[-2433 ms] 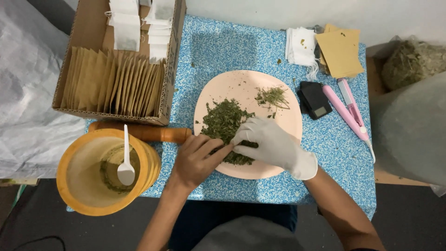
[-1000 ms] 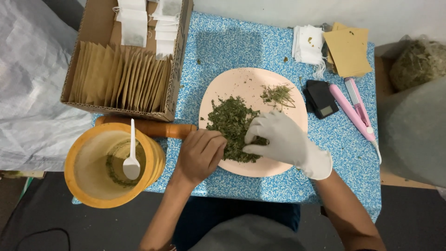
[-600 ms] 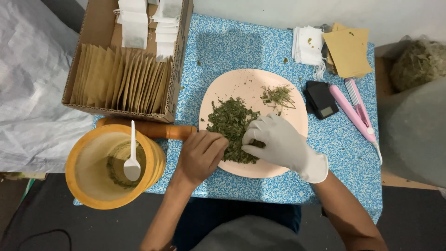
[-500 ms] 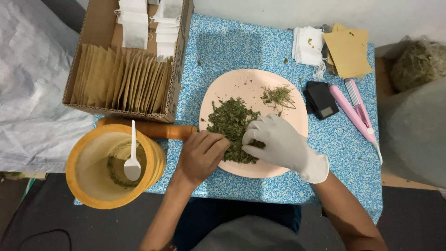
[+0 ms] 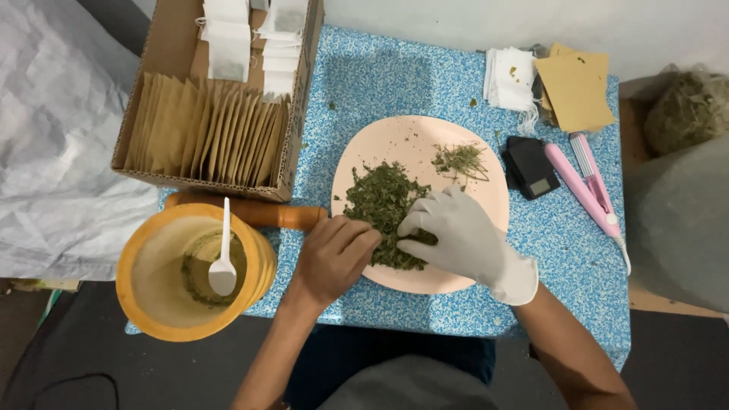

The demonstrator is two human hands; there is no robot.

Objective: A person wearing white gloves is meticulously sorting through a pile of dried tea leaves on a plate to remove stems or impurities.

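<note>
A pale pink plate (image 5: 410,144) lies on the blue speckled table (image 5: 380,76). A heap of dried green leaves (image 5: 383,201) covers its near half, and a smaller bunch of stems (image 5: 459,159) lies at its far right. My bare left hand (image 5: 334,254) rests on the plate's near left rim, its fingers curled into the edge of the heap. My right hand (image 5: 459,239), in a white glove, lies over the heap's right side with the fingers bent onto the leaves. Whether either hand pinches any leaves is hidden.
A wooden mortar (image 5: 190,269) with a white spoon (image 5: 222,262) stands at the near left, a wooden pestle (image 5: 266,216) behind it. A cardboard box (image 5: 213,114) holds brown envelopes and tea bags. A black scale (image 5: 531,167), a pink sealer (image 5: 588,186), envelopes (image 5: 575,87) and bags (image 5: 509,80) lie at the right.
Both hands have stayed on the leaf heap, shifting their fingers slightly through it. The view has drifted a little; nothing else has moved.
</note>
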